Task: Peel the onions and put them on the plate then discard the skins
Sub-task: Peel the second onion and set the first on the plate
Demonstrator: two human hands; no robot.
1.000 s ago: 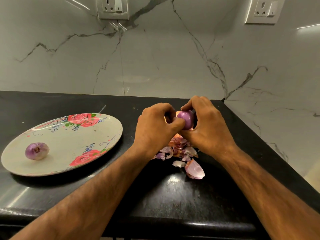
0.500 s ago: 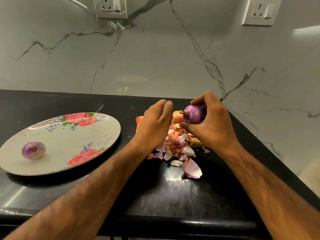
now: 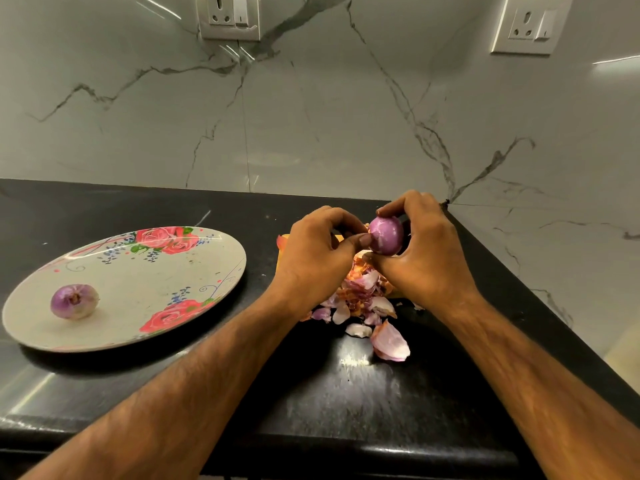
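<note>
Contact returns: the left hand (image 3: 320,249), which half a second ago hung apart from the bulb with its fingers loosened, is back at the red onion (image 3: 387,240), thumb and forefinger pinched against its left end. Whether they nip a last flap of skin or only the bare bulb is too small to tell. The right hand (image 3: 427,258) grasps the onion, fingers curled round it, above the heap of onion skins (image 3: 363,299) on the black desk (image 3: 346,396). The bulb looks glossy, so peeling seems nearly done. One peeled onion (image 3: 73,301) already lies on the floral plate (image 3: 207,289), well to the left; the skins are not yet discarded.
</note>
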